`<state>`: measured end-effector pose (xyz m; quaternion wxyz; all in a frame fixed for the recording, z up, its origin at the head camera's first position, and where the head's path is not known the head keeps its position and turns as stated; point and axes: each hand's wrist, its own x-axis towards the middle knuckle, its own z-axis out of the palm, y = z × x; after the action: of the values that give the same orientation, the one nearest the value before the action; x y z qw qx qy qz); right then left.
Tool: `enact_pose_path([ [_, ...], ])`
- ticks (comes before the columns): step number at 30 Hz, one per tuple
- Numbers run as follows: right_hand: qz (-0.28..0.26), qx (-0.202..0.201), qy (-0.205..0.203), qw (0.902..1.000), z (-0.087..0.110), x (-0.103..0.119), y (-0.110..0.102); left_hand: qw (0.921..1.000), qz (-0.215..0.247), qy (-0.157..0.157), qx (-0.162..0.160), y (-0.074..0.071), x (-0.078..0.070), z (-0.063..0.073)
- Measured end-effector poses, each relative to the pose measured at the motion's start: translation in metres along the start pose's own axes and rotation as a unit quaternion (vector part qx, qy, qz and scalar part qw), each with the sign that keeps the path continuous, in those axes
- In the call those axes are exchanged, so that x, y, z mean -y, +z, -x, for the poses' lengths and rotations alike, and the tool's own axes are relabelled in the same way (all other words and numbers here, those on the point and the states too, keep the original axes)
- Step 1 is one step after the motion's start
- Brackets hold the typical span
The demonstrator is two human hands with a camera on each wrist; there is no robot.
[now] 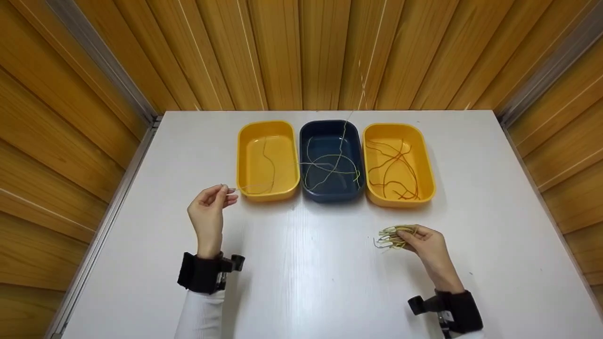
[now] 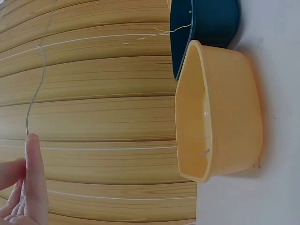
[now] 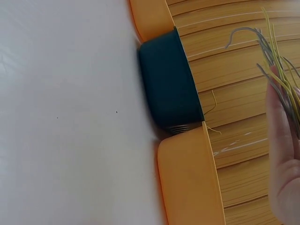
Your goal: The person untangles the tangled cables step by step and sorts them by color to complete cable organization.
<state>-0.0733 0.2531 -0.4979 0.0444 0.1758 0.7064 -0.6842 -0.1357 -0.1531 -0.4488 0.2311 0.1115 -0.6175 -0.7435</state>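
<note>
My left hand [image 1: 207,214], level with the front of the left yellow bin [image 1: 269,197], pinches the end of a thin grey wire [image 2: 35,95] between thumb and fingertips. From there the wire stretches away from the fingers, over that bin in the head view. Another thin wire [image 1: 273,165] lies curved inside the bin. In front of the right yellow bin [image 1: 400,204], my right hand [image 1: 431,247] grips a bundle of yellow and grey wires [image 1: 392,230], their loose ends sticking out past the fingertips. Yellow wires [image 1: 357,165] loop in the dark blue bin [image 1: 332,198] between the two.
Orange-red wires [image 1: 398,159] lie tangled in the right bin. All three bins stand side by side on the white table [image 1: 301,263]. Wooden-slat walls [image 1: 301,52] enclose the table's back and sides. One strand rises above the blue bin's back rim.
</note>
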Motion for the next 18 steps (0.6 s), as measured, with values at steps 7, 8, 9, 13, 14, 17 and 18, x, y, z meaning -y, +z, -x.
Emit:
enact_pose_path([
  [7, 0.008, 0.003, 0.020, 0.9998, 0.000, -0.003, 0.000, 0.9982, 0.030, 0.004, -0.051, -0.008, 0.000, -0.010],
  [8, 0.007, 0.003, 0.021, 0.9997, 0.000, -0.003, 0.000, 0.9975, 0.037, 0.004, -0.060, -0.009, 0.000, -0.012],
  [9, 0.008, 0.003, 0.022, 0.9997, 0.000, -0.003, 0.000, 0.9967, 0.043, 0.005, -0.069, -0.010, 0.000, -0.013],
  [13, 0.013, 0.004, 0.025, 0.9996, 0.000, -0.002, 0.000, 0.9929, 0.065, 0.012, -0.098, -0.013, 0.001, -0.018],
  [14, 0.015, 0.003, 0.026, 0.9995, 0.000, -0.002, 0.000, 0.9921, 0.068, 0.013, -0.104, -0.013, 0.001, -0.019],
  [17, 0.020, 0.005, 0.026, 0.9994, 0.000, -0.002, 0.000, 0.9896, 0.077, 0.015, -0.121, -0.015, 0.002, -0.022],
  [18, 0.021, 0.006, 0.026, 0.9994, 0.000, -0.002, 0.001, 0.9888, 0.079, 0.015, -0.126, -0.015, 0.003, -0.022],
])
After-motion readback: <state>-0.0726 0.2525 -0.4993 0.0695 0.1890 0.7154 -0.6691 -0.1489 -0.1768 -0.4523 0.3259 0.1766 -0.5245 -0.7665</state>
